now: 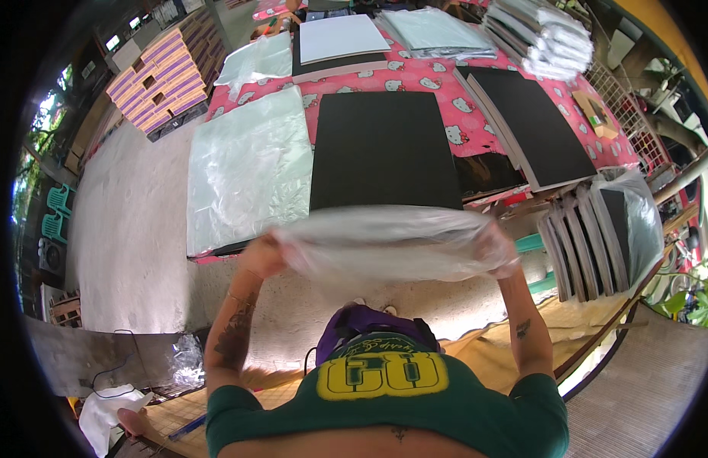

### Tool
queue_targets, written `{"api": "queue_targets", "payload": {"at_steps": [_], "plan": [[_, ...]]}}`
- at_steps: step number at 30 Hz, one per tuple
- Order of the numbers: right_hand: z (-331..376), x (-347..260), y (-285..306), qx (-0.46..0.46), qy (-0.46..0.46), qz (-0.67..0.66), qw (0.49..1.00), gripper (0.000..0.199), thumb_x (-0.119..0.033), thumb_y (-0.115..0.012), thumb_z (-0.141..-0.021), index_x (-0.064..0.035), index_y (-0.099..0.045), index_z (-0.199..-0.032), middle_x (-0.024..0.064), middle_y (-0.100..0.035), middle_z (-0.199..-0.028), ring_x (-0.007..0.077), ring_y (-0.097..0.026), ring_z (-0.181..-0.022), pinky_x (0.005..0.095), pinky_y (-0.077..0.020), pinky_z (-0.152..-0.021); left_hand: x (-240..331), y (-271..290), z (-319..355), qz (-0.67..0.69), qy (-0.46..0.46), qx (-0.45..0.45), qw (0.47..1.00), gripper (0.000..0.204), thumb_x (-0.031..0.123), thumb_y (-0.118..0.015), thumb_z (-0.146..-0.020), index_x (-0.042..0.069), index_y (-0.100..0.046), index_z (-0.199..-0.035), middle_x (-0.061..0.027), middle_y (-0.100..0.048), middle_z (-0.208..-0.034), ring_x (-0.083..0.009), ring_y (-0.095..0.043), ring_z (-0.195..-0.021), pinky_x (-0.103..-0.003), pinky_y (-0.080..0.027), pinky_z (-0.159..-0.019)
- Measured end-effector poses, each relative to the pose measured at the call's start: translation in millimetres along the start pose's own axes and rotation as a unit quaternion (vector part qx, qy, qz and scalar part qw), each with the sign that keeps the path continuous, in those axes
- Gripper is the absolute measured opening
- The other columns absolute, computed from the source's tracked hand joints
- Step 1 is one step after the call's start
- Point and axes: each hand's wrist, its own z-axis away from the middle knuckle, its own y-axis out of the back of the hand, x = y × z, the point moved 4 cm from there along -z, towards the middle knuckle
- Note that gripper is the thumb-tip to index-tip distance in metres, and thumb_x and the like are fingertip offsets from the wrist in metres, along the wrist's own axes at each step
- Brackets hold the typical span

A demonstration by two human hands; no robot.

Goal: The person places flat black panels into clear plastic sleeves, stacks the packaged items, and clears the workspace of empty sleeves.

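Between my two hands a clear plastic bag (384, 240) is stretched wide, blurred by motion, at the near edge of the table. My left hand (268, 256) grips its left end, and my right hand (497, 248) has hold of the right end, partly behind the film. Just beyond the bag lies a flat black board (384, 149), whose near edge the plastic overlaps in view. Left of that board is a pile of flat clear plastic bags (251, 164). I cannot tell whether the bag touches the board.
A pink patterned cloth (415, 80) covers the table. Black boards (533, 126) are stacked at the right; wrapped boards (587, 244) stand upright near my right arm. More plastic bags (438, 34) and a white sheet (342, 38) lie at the back. Boxes (170, 69) are piled far left.
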Motion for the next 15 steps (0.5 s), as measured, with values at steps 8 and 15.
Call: {"api": "queue_targets", "payload": {"at_steps": [8,15], "plan": [[10.9,5.2,-3.2,-0.098,0.040,-0.155,0.982,0.060,-0.047,-0.064,-0.085,0.0007,-0.056,-0.120,0.0156,-0.065,-0.106,0.0248,-0.062,-0.094,0.0391,-0.0516,-0.079,-13.2,-49.9,24.0,-0.101,0.136,-0.356,0.919,0.045,0.039,-0.050,-0.095,0.001,-0.056,-0.119,-0.0120,-0.066,-0.096,-0.0244,-0.064,-0.090,-0.035,-0.052,-0.079],[16.2,74.0,25.6,-0.207,-0.076,0.077,0.972,0.064,-0.038,-0.068,-0.080,-0.0018,-0.050,-0.128,0.0143,-0.059,-0.118,0.0264,-0.056,-0.106,0.0473,-0.0397,-0.097,-24.4,-18.5,29.2,0.387,0.223,0.130,0.885,0.011,0.007,-0.056,-0.082,0.004,-0.058,-0.092,0.0002,-0.056,-0.075,-0.0099,-0.052,-0.060,-0.024,-0.045,-0.058]]}}
